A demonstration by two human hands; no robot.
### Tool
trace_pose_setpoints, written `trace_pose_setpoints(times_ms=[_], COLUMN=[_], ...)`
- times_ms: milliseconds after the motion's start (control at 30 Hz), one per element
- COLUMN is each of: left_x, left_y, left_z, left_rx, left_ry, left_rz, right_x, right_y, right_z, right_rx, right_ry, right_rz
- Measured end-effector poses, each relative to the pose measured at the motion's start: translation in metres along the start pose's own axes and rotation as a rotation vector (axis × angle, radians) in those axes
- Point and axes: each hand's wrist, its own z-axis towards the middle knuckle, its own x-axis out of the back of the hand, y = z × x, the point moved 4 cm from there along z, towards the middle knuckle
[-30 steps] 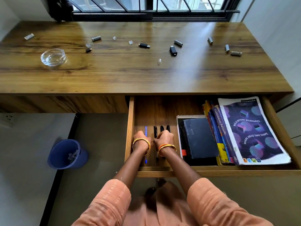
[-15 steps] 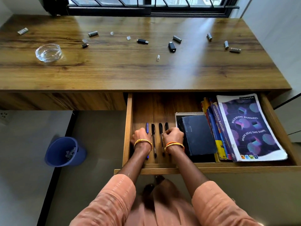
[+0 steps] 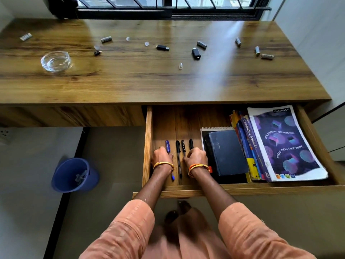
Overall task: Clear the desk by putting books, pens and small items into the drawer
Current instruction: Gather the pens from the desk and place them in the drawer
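Wooden pull-out drawer (image 3: 147, 146) open under table (image 3: 168, 85). Left hand (image 3: 162, 157) fingers curled on blue pen (image 3: 167, 146), right hand (image 3: 196, 157) fingers curled over black pens (image 3: 178, 146), likely lining them up parallel. Books stacked right. Small items remain on far table.

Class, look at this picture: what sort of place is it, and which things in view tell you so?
Probably a home study corner: a wooden desk under a barred window, its open drawer holding pens and notebooks, and a blue wastebasket on the floor.
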Motion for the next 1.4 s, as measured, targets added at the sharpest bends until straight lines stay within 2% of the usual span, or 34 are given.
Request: trace_pose_setpoints(times_ms=[300,400,600,733,800,900,1033,1233,1400], left_x=[-0.004,0.008,0.013,-0.009,-0.024,-0.053,-0.072,-0.08,-0.078], left_y=[0.002,0.008,0.027,0.037,0.041,0.042,0.037,0.033,0.046], left_z=[0.0,-0.01,-0.082,-0.137,-0.156,-0.178,-0.184,-0.169,-0.147], left_rx=[-0.045,-0.074,-0.33,-0.547,-0.601,-0.661,-0.758,-0.884,-0.886], left_ry=[-0.007,0.008,0.025,0.165,0.229,0.288,0.367,0.444,0.433], left_rz=[0.011,0.131,0.157,0.136,0.155,0.193,0.404,0.411,0.426], right_x=[0.009,0.028,0.077,0.087,0.086,0.081,0.079,0.083,0.087], right_y=[0.0,0.007,0.047,0.092,0.118,0.152,0.161,0.173,0.158], right_z=[-0.007,-0.02,-0.061,-0.077,-0.08,-0.081,-0.078,-0.071,-0.051], right_rx=[0.014,0.057,0.321,0.518,0.536,0.591,0.681,0.837,0.831], right_ry=[0.044,0.099,0.367,0.647,0.7,0.684,0.583,0.446,0.386], right_rz=[0.02,0.029,-0.054,-0.156,-0.163,-0.195,-0.227,-0.217,-0.26])
